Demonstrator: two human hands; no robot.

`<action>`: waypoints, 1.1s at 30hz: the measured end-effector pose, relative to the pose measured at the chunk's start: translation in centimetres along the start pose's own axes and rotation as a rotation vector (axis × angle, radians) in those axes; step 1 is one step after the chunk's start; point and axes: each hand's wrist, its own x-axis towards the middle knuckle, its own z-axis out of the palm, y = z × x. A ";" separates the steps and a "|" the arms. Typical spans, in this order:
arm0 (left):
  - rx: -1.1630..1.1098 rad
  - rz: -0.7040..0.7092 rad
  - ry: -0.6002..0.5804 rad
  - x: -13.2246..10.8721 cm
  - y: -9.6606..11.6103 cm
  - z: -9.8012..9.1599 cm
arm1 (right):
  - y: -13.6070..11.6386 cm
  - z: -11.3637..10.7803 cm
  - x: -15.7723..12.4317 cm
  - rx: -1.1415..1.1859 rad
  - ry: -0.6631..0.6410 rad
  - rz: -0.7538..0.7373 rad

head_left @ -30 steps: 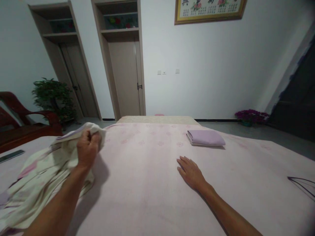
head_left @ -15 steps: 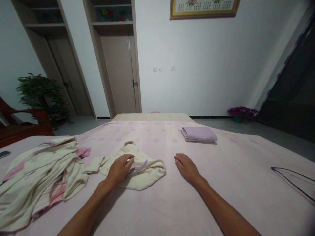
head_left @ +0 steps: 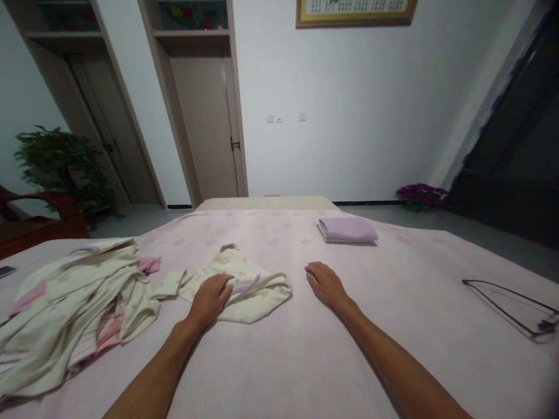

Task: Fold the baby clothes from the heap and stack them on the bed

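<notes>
My left hand [head_left: 210, 297] lies palm down on a small cream garment with lilac trim [head_left: 244, 285], crumpled in the middle of the pink bed sheet [head_left: 279, 349]. Its fingers are stretched out flat on the cloth. My right hand [head_left: 325, 283] rests flat and open on the bare sheet just right of the garment, not touching it. A larger heap of cream and pink clothes [head_left: 74, 302] lies to the left. A folded lilac cloth [head_left: 346, 230] sits further back on the right.
A black wire hanger [head_left: 509, 302] lies on the sheet at the right. A dark phone [head_left: 6, 271] is at the left edge. Beyond the bed are a red wooden chair [head_left: 39, 218], a potted plant [head_left: 61, 166], two doors and purple flowers [head_left: 419, 194].
My left hand had a bunched cream garment lifted at the left; it has laid it on the sheet in the middle and now rests flat on it. The right hand has stayed flat.
</notes>
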 end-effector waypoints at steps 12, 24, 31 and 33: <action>-0.015 -0.021 0.015 -0.1 -0.1 0.1 | -0.8 -0.3 0.1 -0.047 -0.020 0.055; -0.044 -0.038 0.006 -0.1 0.1 -0.3 | -0.8 -0.3 -0.1 -0.037 -0.011 0.049; -0.044 -0.037 0.023 0.0 0.1 -0.1 | -0.5 0.0 -0.2 -0.007 -0.007 0.026; -0.031 -0.047 0.024 0.1 0.1 -0.1 | -0.3 0.1 -0.2 -0.006 -0.004 0.030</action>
